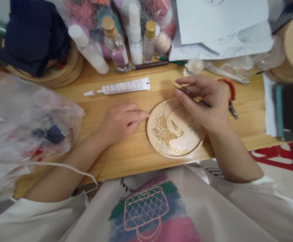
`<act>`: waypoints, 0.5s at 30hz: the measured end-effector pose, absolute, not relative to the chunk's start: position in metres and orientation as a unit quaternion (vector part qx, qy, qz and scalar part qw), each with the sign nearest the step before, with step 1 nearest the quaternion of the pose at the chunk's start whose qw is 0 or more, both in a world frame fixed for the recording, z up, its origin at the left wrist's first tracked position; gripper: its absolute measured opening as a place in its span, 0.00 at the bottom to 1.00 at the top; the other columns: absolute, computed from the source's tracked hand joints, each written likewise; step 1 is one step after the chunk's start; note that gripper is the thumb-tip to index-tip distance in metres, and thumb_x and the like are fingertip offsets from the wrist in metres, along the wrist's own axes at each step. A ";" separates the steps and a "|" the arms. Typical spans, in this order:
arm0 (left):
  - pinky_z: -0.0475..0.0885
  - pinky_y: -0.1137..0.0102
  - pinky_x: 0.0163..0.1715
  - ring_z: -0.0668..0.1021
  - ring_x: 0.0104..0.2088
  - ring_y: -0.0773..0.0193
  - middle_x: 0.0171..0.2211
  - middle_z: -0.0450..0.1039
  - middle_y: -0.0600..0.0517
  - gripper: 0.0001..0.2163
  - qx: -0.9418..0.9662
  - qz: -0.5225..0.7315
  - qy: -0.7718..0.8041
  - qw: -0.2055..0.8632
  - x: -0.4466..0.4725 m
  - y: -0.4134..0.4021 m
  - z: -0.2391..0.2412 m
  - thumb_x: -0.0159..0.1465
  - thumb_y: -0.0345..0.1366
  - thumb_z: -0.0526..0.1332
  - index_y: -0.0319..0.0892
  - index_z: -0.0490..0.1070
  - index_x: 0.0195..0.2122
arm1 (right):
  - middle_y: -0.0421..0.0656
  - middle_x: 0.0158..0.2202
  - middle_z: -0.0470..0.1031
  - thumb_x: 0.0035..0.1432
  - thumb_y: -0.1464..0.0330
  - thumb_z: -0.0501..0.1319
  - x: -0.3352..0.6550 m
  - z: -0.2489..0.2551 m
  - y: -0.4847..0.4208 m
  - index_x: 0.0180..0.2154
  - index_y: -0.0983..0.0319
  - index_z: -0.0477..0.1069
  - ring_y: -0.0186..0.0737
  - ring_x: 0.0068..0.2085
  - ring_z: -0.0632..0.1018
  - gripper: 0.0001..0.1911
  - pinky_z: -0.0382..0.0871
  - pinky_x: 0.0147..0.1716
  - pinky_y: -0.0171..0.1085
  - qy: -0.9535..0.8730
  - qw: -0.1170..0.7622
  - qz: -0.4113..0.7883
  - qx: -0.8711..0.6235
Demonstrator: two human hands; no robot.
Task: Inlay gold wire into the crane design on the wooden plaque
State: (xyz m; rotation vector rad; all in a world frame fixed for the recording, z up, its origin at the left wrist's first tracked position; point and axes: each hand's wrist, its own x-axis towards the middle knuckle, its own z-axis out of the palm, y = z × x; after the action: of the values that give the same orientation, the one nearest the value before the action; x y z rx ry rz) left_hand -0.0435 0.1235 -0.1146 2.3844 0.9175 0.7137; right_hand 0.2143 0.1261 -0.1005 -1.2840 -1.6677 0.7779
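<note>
Pretty bright, even light here, though I can't pin down where it's coming from; the table point(128, 148) reads warm yellow while the paper point(222, 25) up top goes nearly flat white; shadows are soft, with a faint smudge of one by the fingertips of the right hand point(206, 99); the wire point(165, 132) on the disc point(190, 138) throws little glints, and the bag point(17, 114) at left has a milky glare; focus is kinda soft all over, so fine print on the tube point(126, 86) turns to mush; wide lens too, so the sleeves point(262, 205) look stretched and smeary toward the bottom corners.
</note>
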 end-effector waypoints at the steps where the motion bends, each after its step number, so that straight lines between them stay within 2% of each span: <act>1: 0.70 0.69 0.30 0.78 0.30 0.64 0.33 0.79 0.52 0.11 0.874 0.262 0.334 0.236 -0.043 0.123 -0.115 0.72 0.34 0.57 0.48 0.81 0.41 | 0.44 0.34 0.83 0.60 0.65 0.70 0.214 -0.101 0.126 0.44 0.59 0.78 0.45 0.34 0.83 0.11 0.81 0.38 0.48 -0.663 0.439 0.320 -0.516; 8: 0.69 0.73 0.29 0.77 0.30 0.67 0.31 0.78 0.52 0.09 0.891 0.293 0.300 0.177 -0.043 0.124 -0.118 0.71 0.30 0.58 0.42 0.80 0.41 | 0.41 0.37 0.85 0.54 0.74 0.73 0.214 -0.081 0.126 0.37 0.57 0.83 0.41 0.38 0.85 0.08 0.81 0.37 0.40 -0.637 0.467 0.342 -0.510; 12: 0.69 0.74 0.29 0.77 0.30 0.68 0.32 0.78 0.53 0.09 0.895 0.291 0.294 0.169 -0.044 0.125 -0.118 0.72 0.30 0.58 0.42 0.80 0.41 | 0.40 0.39 0.85 0.54 0.74 0.72 0.213 -0.061 0.114 0.38 0.56 0.83 0.39 0.41 0.84 0.09 0.80 0.38 0.37 -0.674 0.419 0.359 -0.492; 15: 0.68 0.73 0.29 0.76 0.30 0.68 0.32 0.78 0.53 0.11 0.895 0.278 0.302 0.178 -0.044 0.125 -0.117 0.73 0.31 0.56 0.43 0.80 0.42 | 0.39 0.38 0.84 0.55 0.72 0.71 0.209 -0.061 0.102 0.38 0.55 0.83 0.40 0.40 0.84 0.09 0.80 0.40 0.38 -0.688 0.365 0.399 -0.484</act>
State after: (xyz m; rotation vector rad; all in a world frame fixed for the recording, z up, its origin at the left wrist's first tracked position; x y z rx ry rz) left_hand -0.0442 0.1248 -0.1172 2.5303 0.8533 0.7852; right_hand 0.2086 0.1016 -0.0610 -1.2454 -1.7680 1.0268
